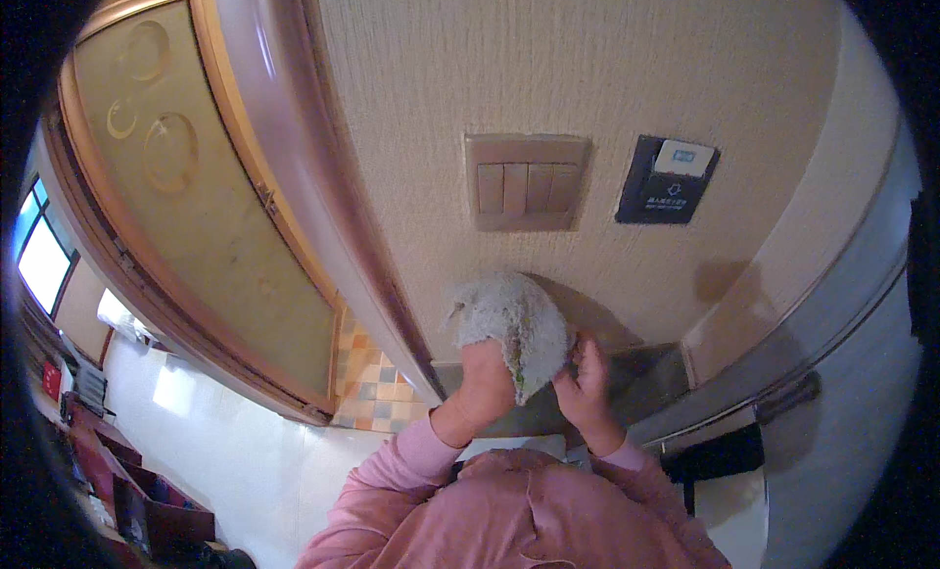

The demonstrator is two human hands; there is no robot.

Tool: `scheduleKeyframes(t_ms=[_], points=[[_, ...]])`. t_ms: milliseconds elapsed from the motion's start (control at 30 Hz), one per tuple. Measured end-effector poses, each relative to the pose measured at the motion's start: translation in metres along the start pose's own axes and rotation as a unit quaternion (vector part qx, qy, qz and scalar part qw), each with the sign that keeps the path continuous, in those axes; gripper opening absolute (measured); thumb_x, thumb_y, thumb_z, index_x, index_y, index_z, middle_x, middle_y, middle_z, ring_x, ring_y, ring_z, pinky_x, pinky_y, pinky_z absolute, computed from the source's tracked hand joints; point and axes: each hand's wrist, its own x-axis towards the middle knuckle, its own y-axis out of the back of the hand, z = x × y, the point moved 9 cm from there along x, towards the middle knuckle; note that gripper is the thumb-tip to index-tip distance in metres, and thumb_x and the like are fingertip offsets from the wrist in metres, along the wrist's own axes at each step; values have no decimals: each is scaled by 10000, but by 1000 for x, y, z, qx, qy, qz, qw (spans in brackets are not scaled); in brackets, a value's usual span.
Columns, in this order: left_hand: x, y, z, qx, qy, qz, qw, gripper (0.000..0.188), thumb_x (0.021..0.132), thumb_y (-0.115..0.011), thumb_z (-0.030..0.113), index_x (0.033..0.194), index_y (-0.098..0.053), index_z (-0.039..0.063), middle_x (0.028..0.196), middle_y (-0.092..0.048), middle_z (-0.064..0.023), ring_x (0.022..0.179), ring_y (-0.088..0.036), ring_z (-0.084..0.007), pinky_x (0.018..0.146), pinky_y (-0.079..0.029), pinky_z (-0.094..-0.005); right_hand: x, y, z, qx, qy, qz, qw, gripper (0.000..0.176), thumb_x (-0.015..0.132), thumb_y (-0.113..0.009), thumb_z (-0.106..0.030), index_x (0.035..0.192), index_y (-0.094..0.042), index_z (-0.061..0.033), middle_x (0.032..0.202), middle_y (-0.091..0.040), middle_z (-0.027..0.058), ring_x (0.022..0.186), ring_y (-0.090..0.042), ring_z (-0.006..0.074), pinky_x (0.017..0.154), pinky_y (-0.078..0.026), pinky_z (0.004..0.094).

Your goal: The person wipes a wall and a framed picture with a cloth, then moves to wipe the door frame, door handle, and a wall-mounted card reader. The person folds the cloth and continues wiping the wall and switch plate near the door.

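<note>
A grey-white fluffy cloth (525,323), bunched into a rounded shape, is held up in front of the textured wall below the switches. My left hand (486,374) reaches into or under its left part, so its fingers are hidden by the fabric. At the cloth's lower right edge is my right hand (584,385), its thumb and fingers partly spread, with some fingertips against or behind the cloth. Whether it grips the edge is unclear. Above the cloth, a beige wall switch panel (528,181) with several rockers is mounted on the wall, and right of it a black card holder (657,200) holds a white card (684,158).
Left of the wall stand a glossy door frame (294,128) and a wood-framed door with a frosted panel (220,194). Dark red boxes (165,514) lie on the pale floor at lower left. A grey door or panel (844,393) curves along the right.
</note>
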Motion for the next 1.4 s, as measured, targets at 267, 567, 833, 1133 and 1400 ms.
scheduleKeyframes(t_ms=[267,567,833,1133,1400], points=[[-15,2,-12,-209,25,-58,976,396,721,-738,123,1084,-629,10,1048,-663,-149,952,-629,-301,837,-495,-363,-5,-42,7,215,-48,-88,971,702,842,-683,-117,1442,-329,-32,1447,-415,129,1325,-398,229,1105,-302,363],[-10,39,-7,-180,17,13,983,301,771,-652,34,1067,-622,-17,1051,-658,-175,963,-637,-319,860,-482,-364,18,-2,-46,-57,92,25,994,388,781,-574,-5,1168,-593,-1,1271,-563,175,1251,-481,317,1053,-364,396],[-4,60,-26,-74,10,99,992,169,839,-583,11,1003,-613,-21,987,-660,-159,917,-645,-268,838,-491,-340,50,31,-79,-284,226,154,919,577,713,-541,9,1289,-510,-3,1356,-446,252,1306,-375,435,1102,-273,511],[51,103,-9,-146,30,150,977,208,903,-499,-10,1104,-544,-32,1160,-551,-147,1081,-549,-244,957,-423,-348,91,-86,-98,-545,309,43,778,552,794,-574,-194,1336,-500,-129,1353,-462,164,1181,-442,409,1028,-372,509],[70,101,11,66,-32,150,986,218,871,-544,-1,1088,-552,-13,1111,-551,-147,1054,-528,-299,932,-411,-391,90,-136,-79,-484,410,17,773,489,899,-446,-391,1364,-458,-243,1406,-459,4,1275,-412,193,1136,-261,429]])
